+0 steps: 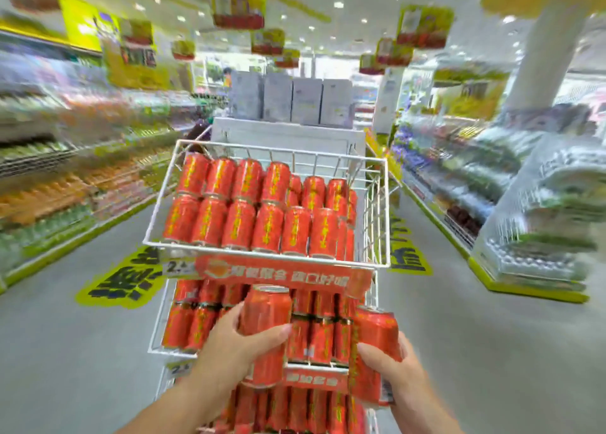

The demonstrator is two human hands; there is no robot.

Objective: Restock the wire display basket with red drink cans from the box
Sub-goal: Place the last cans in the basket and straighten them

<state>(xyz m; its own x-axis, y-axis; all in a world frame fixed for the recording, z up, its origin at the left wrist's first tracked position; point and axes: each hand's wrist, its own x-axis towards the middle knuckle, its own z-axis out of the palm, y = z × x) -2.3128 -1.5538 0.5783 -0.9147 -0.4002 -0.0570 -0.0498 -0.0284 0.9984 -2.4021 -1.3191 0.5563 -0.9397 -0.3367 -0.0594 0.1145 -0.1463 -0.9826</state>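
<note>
In the supermarket aisle, a white wire display basket (373, 223) stood at 12 o'clock from the person, topping a tiered rack. It was tilted toward the viewer, probably so shoppers could read the labels. The red cans with gold lettering (236, 214) lay in it on their sides in 2 rows, bases toward the front rim, which seemed to stop them sliding out. The stack looked lower toward the basket's 2 o'clock corner, and that gap was likely where fresh stock belonged.

At 6 o'clock, the left hand (236, 345) gripped a red cylindrical aluminium drink can (267, 309) upright, with the thumb across its front and the fingers curled behind. A further can seemed to sit under it, though blur made that uncertain. At 5 o'clock, the right hand (393, 374) clasped another red drink can (373, 332) in the same way, thumb in front, tilted slightly outward. Carrying cans in both hands would halve the trips. Both loads hung in front of the lower wire basket (170, 353), already packed with cans, just below the red paper banner with white characters (282, 274).

The supply box was out of view. The next move probably called for lifting both loads toward 12 o'clock and turning each can flat to match the rows.
</note>
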